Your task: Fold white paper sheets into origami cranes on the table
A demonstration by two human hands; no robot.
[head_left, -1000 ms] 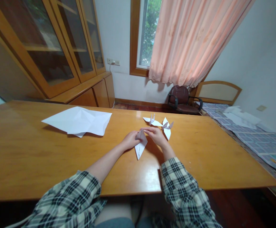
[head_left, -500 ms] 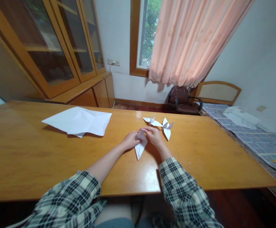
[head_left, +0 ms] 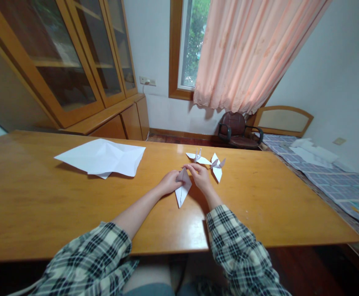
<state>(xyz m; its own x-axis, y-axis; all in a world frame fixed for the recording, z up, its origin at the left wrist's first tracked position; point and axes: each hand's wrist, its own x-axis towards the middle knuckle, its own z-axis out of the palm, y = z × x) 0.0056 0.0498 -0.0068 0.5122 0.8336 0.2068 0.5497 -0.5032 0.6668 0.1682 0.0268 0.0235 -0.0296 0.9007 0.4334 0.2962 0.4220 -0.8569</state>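
A small folded white paper piece (head_left: pixel 182 191) lies on the wooden table (head_left: pixel 43 197) with its point toward me. My left hand (head_left: pixel 169 182) presses its upper left part, fingers closed on it. My right hand (head_left: pixel 200 176) pinches the top edge of the same piece from the right. Just beyond my hands stand two finished white paper cranes, one (head_left: pixel 198 157) at the back and one (head_left: pixel 217 166) to its right.
A stack of large creased white sheets (head_left: pixel 101 158) lies on the table to the left. Glass-door cabinets (head_left: pixel 59 61) stand behind it. A dark office chair (head_left: pixel 237 129) is under the curtained window, and a bed with a checked cover (head_left: pixel 330 176) runs along the right.
My right hand has drawn slightly left and closer to the left hand along the top edge of the paper. The paper and left hand stay in place.
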